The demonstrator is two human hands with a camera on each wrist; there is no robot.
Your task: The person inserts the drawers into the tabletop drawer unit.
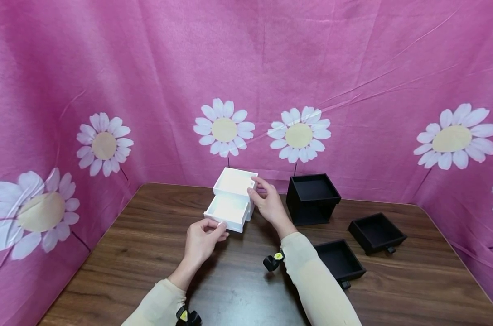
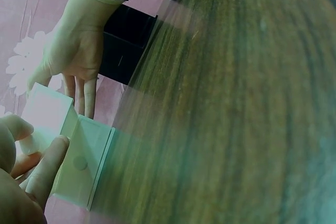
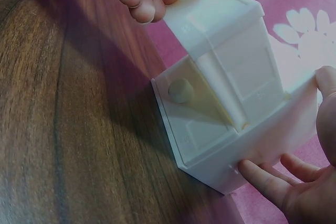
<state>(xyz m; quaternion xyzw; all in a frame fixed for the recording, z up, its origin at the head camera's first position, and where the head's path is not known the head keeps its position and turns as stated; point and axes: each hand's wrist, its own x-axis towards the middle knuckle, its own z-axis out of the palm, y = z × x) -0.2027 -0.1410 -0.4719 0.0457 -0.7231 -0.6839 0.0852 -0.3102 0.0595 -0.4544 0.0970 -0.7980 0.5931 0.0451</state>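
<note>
A small white cabinet [image 1: 235, 180] stands on the wooden table, its upper drawer [image 1: 227, 209] pulled well out. My left hand [image 1: 201, 239] pinches the front of that drawer between thumb and fingers. Below it, the lower drawer [image 3: 202, 121] sits in the cabinet, with a round knob [image 3: 181, 90] on its front. My right hand [image 1: 268, 203] rests against the cabinet's right side. In the right wrist view, its fairly straight fingertips touch the side wall and the thumb lies at the top edge.
To the right stands a black cabinet [image 1: 313, 186] with an open front. Two black drawers, one nearer [image 1: 341, 261] and another farther right [image 1: 377, 230], lie on the table [image 1: 246, 280]. Behind hangs a pink cloth [image 1: 246, 54] with daisies.
</note>
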